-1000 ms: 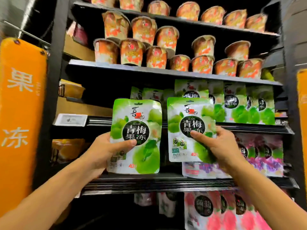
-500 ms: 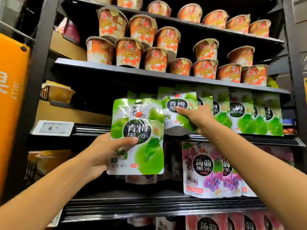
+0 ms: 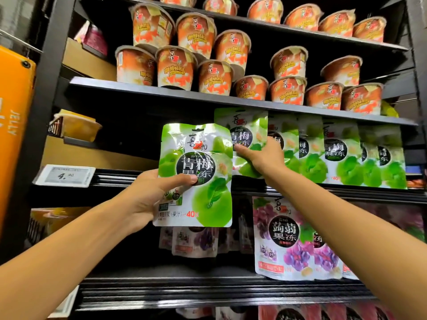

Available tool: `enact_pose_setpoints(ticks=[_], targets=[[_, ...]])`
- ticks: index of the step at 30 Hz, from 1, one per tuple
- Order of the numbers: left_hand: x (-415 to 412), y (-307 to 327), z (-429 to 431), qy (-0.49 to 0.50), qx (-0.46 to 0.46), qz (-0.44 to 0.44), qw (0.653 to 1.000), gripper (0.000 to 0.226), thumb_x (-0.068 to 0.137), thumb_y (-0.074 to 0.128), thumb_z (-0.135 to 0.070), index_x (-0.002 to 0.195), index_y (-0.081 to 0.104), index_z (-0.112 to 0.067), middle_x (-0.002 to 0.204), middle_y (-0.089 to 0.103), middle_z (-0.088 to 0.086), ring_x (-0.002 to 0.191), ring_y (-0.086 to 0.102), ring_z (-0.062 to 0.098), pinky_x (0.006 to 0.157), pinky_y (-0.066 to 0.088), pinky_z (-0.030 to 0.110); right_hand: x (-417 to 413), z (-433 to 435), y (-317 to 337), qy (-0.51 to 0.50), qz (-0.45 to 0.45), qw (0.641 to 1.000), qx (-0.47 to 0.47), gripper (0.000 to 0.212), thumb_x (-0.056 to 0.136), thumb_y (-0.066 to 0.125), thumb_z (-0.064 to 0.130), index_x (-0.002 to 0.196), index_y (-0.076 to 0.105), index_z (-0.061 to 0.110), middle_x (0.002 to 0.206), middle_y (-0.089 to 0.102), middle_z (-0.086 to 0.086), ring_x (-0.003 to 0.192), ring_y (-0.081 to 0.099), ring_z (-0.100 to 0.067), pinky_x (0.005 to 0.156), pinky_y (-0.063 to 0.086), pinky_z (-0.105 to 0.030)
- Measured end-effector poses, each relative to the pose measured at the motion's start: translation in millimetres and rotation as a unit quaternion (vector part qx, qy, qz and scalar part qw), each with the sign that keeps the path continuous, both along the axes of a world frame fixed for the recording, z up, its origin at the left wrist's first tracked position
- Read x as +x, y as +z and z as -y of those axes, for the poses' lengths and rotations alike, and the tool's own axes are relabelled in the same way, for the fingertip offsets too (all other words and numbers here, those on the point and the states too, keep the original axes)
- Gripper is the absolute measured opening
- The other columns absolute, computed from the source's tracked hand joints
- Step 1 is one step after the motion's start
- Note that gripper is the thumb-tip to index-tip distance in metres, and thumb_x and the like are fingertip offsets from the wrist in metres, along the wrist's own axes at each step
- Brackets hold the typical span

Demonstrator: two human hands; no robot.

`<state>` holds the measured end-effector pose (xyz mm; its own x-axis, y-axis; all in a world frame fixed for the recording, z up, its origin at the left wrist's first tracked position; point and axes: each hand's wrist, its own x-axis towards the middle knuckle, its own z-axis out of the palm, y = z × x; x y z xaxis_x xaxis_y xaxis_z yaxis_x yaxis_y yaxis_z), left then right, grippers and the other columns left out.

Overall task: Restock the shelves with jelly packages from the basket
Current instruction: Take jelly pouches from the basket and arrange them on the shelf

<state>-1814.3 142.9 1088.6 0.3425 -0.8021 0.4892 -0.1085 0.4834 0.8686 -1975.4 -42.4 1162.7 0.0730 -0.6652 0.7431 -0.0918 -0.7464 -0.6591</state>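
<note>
My left hand [image 3: 147, 199] grips a green plum jelly pouch [image 3: 196, 174] by its lower left side, thumb across the front, held upright before the shelf. My right hand [image 3: 261, 155] holds a second green jelly pouch [image 3: 242, 130] upright on the middle shelf [image 3: 346, 190], at the left end of a row of matching green pouches [image 3: 342, 153]. The basket is out of view.
Orange jelly cups [image 3: 196, 65] are stacked on the shelf above. Purple grape jelly pouches [image 3: 288, 239] stand on the shelf below. A price tag [image 3: 64, 175] hangs at the middle shelf's left edge, beside an orange sign [image 3: 13, 125]. The middle shelf's left part is dark.
My right hand has carried its green pouch up and back onto the middle shelf beside the row. My left hand has raised its pouch slightly.
</note>
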Motion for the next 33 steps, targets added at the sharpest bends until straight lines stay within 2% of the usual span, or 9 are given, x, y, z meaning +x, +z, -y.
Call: enact_pose_setpoints(ticks=[3, 7, 9, 12, 15, 22, 28, 30, 33], targets=[[3, -3, -1, 0.017, 0.0, 0.003, 1.0, 0.047, 0.051, 0.083, -0.023, 0.095, 0.073, -0.012, 0.089, 0.077, 0.011, 0.069, 0.074, 0.021, 0.052, 0.057, 0.031, -13, -5, 1, 0.036, -0.056, 0.998, 0.007, 0.053, 0.069, 0.085, 0.037, 0.102, 0.057, 0.007, 0.102, 0.067, -0.009, 0.097, 0.064, -0.029, 0.085, 0.054, -0.039], [10, -5, -2, 0.027, -0.003, -0.002, 1.0, 0.044, 0.051, 0.083, -0.022, 0.093, 0.073, -0.013, 0.088, 0.077, 0.012, 0.068, 0.074, 0.021, 0.051, 0.057, 0.033, -35, -17, 3, -0.04, -0.127, 0.991, -0.032, 0.054, 0.066, 0.088, 0.034, 0.069, 0.045, 0.003, 0.075, 0.06, -0.013, 0.065, 0.056, -0.036, 0.059, 0.051, -0.028], [14, -5, -2, 0.034, -0.001, 0.003, 0.999, 0.05, 0.048, 0.083, -0.025, 0.095, 0.073, -0.013, 0.089, 0.077, 0.011, 0.072, 0.074, 0.022, 0.057, 0.06, 0.036, -43, -18, 4, -0.058, -0.153, 0.986, -0.04, 0.063, 0.066, 0.088, 0.033, 0.085, 0.056, -0.018, 0.098, 0.067, -0.028, 0.074, 0.068, -0.042, 0.065, 0.061, -0.044], [16, -5, -1, 0.042, 0.002, 0.005, 0.999, 0.056, 0.045, 0.084, -0.027, 0.099, 0.073, -0.013, 0.093, 0.077, 0.011, 0.078, 0.073, 0.024, 0.067, 0.061, 0.041, -50, -19, 3, -0.087, -0.202, 0.975, -0.039, 0.072, 0.066, 0.087, 0.04, 0.106, 0.063, -0.016, 0.095, 0.071, -0.027, 0.069, 0.071, -0.032, 0.051, 0.059, -0.032], [15, -3, -2, 0.035, -0.008, -0.003, 0.999, 0.055, 0.047, 0.083, -0.024, 0.099, 0.073, -0.01, 0.092, 0.077, 0.012, 0.071, 0.073, 0.021, 0.055, 0.059, 0.035, -48, -18, 0, -0.099, -0.202, 0.974, -0.038, 0.075, 0.062, 0.088, 0.041, 0.107, 0.063, -0.014, 0.085, 0.071, -0.025, 0.062, 0.068, -0.03, 0.044, 0.047, -0.028], [8, 6, -1, 0.029, -0.022, -0.015, 0.999, 0.044, 0.05, 0.082, -0.019, 0.092, 0.072, -0.011, 0.085, 0.077, 0.009, 0.065, 0.073, 0.018, 0.05, 0.056, 0.029, -34, -22, -8, -0.162, -0.209, 0.964, -0.031, 0.063, 0.064, 0.085, 0.048, 0.099, 0.069, -0.002, 0.052, 0.065, -0.002, 0.066, 0.072, -0.021, 0.081, 0.057, -0.045], [6, 18, 1, 0.052, -0.04, 0.017, 0.998, 0.043, 0.054, 0.084, -0.023, 0.095, 0.073, -0.016, 0.096, 0.077, 0.007, 0.086, 0.072, 0.023, 0.079, 0.059, 0.04, -43, -30, -7, -0.166, -0.194, 0.964, -0.071, 0.043, 0.077, 0.081, 0.036, 0.098, 0.071, -0.001, 0.093, 0.074, -0.017, 0.08, 0.071, -0.033, 0.078, 0.058, -0.049], [3, 22, 6, 0.052, -0.043, 0.009, 0.998, 0.037, 0.06, 0.084, -0.021, 0.095, 0.073, -0.015, 0.094, 0.077, 0.006, 0.087, 0.072, 0.024, 0.081, 0.059, 0.04, -40, -40, -7, -0.114, -0.151, 0.976, -0.106, 0.037, 0.085, 0.072, 0.039, 0.096, 0.071, 0.004, 0.09, 0.074, -0.011, 0.071, 0.07, -0.025, 0.064, 0.058, -0.039], [-3, 29, 18, 0.066, -0.04, 0.008, 0.997, 0.032, 0.07, 0.083, -0.019, 0.098, 0.072, -0.008, 0.093, 0.076, 0.01, 0.081, 0.072, 0.025, 0.077, 0.06, 0.038, -28, -62, -9, 0.129, -0.108, 0.985, 0.025, 0.048, 0.087, 0.063, 0.054, 0.098, 0.068, 0.008, 0.081, 0.074, -0.008, 0.063, 0.07, -0.017, 0.05, 0.054, -0.028]])
